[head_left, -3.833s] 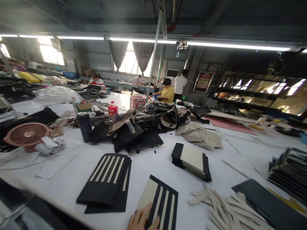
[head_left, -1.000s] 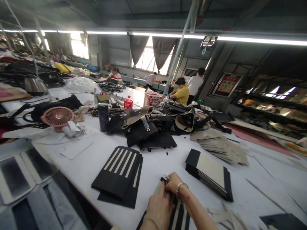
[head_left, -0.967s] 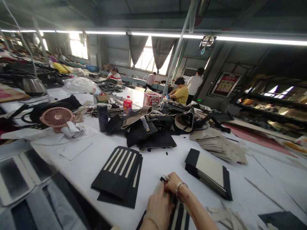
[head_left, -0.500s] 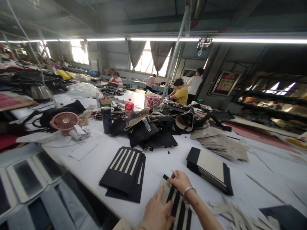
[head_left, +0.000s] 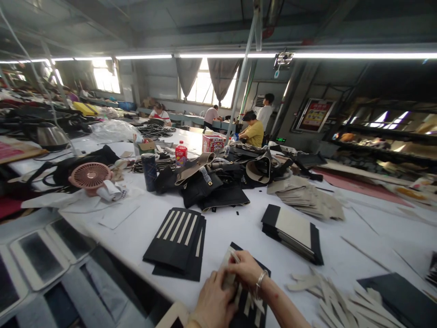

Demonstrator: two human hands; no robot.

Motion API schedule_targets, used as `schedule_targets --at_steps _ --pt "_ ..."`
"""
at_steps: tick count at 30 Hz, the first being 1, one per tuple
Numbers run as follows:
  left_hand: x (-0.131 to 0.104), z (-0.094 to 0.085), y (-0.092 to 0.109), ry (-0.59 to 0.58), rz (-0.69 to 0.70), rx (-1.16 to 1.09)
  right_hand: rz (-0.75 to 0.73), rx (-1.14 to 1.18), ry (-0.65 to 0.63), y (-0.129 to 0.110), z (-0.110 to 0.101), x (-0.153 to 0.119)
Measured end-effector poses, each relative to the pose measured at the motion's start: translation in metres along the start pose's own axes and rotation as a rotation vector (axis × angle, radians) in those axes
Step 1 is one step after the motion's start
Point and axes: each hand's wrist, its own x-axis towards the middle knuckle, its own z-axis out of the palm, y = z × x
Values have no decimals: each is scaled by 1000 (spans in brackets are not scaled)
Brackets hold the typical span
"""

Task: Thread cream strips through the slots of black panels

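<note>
"Laying pale strips (head_left: 234,256), apparently?"
"Agreed. Fingers of the right hand (head_left: 247,269) pinch them over the dark panel (head_left: 252,313) on the tabletop (head_left: 232,228); left hand's (head_left: 213,298) grip cannot be told. Next likely calls for alignment."

bench (head_left: 119,248): white | panel at near edge (head_left: 248,310): black, cream stripes | overlapped panels (head_left: 170,253): black, cream stripes | block stack (head_left: 293,228): cream centre, black ends | loose strips (head_left: 336,298): beige | fan (head_left: 90,175): dusty pink | bottle (head_left: 180,155): red
</note>
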Motion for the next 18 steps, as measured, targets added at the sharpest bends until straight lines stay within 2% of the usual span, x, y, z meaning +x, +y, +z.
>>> schedule_targets --at_steps 3,5,8,11,13,14,16,18 --pt "-14 0 0 7 -21 37 2 -52 192 6 -6 9" --pt "-20 4 -2 0 -54 64 6 -90 275 11 -9 15" --pt "-22 14 -8 -17 -73 96 22 -119 340 14 -10 20" --pt "-18 23 -16 2 -39 117 7 -103 336 8 -1 14" --pt "-15 27 -23 8 -28 119 -30 -79 289 -2 13 2" --pt "-13 29 -26 9 -37 108 -54 -20 226 -9 21 -7" --pt "-10 33 -31 4 -82 65 -99 233 -1 -21 36 -26" --pt "-7 37 -34 -2 -128 31 -135 525 -256 -31 42 -41"
